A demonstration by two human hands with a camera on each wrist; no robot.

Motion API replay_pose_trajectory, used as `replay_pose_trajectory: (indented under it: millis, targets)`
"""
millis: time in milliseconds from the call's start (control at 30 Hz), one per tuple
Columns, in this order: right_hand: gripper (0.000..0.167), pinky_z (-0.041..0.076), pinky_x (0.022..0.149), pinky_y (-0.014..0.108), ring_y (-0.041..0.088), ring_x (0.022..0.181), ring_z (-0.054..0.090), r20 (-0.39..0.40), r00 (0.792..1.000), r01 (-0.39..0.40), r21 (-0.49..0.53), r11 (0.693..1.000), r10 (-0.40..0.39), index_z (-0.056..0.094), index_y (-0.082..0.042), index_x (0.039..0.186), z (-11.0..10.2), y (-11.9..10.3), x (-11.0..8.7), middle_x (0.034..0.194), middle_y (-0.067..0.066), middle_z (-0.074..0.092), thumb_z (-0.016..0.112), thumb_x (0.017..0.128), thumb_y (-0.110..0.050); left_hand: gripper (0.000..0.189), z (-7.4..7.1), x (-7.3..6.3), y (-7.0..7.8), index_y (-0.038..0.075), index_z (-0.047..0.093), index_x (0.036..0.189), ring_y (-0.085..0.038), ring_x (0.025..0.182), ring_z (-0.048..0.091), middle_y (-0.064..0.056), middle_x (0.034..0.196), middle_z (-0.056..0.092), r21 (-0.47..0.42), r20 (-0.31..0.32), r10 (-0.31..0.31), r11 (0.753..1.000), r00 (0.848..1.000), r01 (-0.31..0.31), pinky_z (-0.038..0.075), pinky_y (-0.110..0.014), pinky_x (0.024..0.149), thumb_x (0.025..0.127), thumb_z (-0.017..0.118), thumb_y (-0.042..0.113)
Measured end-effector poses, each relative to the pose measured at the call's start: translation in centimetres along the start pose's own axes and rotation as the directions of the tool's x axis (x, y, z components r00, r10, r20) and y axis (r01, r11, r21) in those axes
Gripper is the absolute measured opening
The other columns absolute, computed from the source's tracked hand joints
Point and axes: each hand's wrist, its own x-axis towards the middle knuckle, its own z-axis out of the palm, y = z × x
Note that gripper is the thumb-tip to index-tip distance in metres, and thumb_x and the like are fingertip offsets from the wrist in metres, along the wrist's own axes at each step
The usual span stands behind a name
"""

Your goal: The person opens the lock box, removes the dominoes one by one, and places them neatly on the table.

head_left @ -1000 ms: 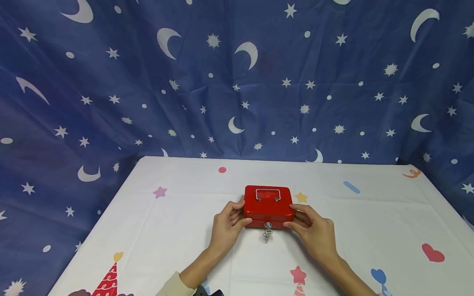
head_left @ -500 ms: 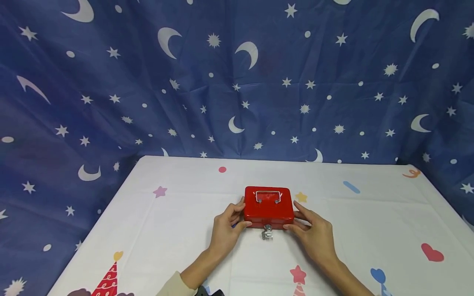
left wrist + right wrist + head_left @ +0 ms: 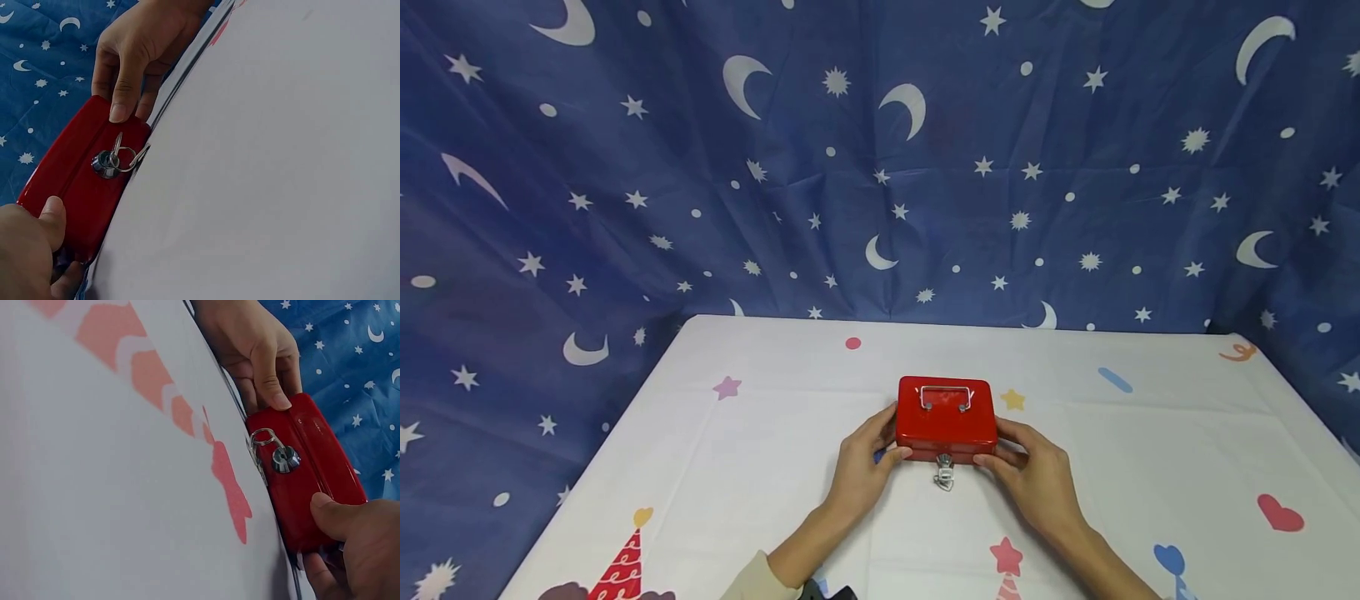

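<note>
A small red cash box [image 3: 946, 417] with a wire handle on its lid sits closed at the middle of the table. Its round silver lock [image 3: 105, 164] faces the person, with a key in it and a ring with another key [image 3: 944, 477] hanging from it. My left hand [image 3: 860, 467] grips the box's left end, thumb on the front face and fingers around the side. At the opposite end, my right hand [image 3: 1041, 475] holds it likewise, its thumb [image 3: 324, 505] pressed on the front near the lid seam. Some fingertips are hidden behind or under the box.
A white cloth [image 3: 775, 467] printed with colourful shapes covers the table. Behind it hangs a dark blue curtain [image 3: 820, 275] with moons and stars, which also runs along the left and right sides.
The box stays in nearly the same place. My right index finger came off the lid's edge, stretched out, then lowered against the right side. The hanging keys have swung a little.
</note>
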Motion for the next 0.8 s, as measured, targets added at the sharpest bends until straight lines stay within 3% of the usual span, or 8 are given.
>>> replay_pose_trajectory:
  millis: [233,400,633,800]
  targets:
    - [0.058,0.055,0.073,0.029,0.024,0.091,0.069,-0.025,0.999,0.032,0.019,0.999,-0.031,0.064,0.003,0.118,0.09,0.11,0.06,0.11,0.016,0.068,0.086,0.065,-0.004,0.065,0.1,0.03,0.01,-0.007,0.043,0.139,-0.023,0.12,0.054,-0.017,0.14,0.048,0.067,0.023,0.039,0.997,0.999,-0.041,0.048,-0.025,0.088,0.082,0.071,0.004]
    - [0.059,0.055,0.072,0.029,0.026,0.092,0.069,-0.05,0.998,0.037,0.006,0.999,-0.036,0.064,0.004,0.119,0.07,-0.1,0.07,0.109,0.017,0.068,0.086,0.066,-0.005,0.066,0.05,0.05,0.16,-0.008,0.041,0.139,-0.025,0.122,0.051,-0.019,0.141,0.044,0.061,0.022,0.074,0.995,0.997,-0.075,0.049,-0.026,0.088,0.081,0.072,0.003]
    - [0.06,0.054,0.074,0.031,0.027,0.094,0.068,-0.033,0.999,0.037,-0.013,0.999,-0.038,0.062,0.004,0.121,0.09,-0.46,0.33,0.108,0.017,0.068,0.086,0.067,-0.009,0.069,-0.25,0.12,0.25,-0.006,0.042,0.14,-0.023,0.115,0.057,-0.017,0.14,0.047,0.063,0.004,0.07,0.996,0.998,-0.07,0.051,-0.027,0.085,0.079,0.074,0.003]
    - [0.061,0.054,0.076,0.036,0.029,0.093,0.068,-0.039,0.998,0.042,-0.049,0.998,-0.044,0.063,0.003,0.121,-0.22,-0.67,0.18,0.108,0.018,0.068,0.086,0.066,-0.008,0.067,-0.14,0.21,0.38,-0.003,0.046,0.139,-0.023,0.117,0.057,-0.014,0.137,0.051,0.105,-0.003,0.058,0.993,0.998,-0.057,0.049,-0.029,0.091,0.079,0.076,0.005]
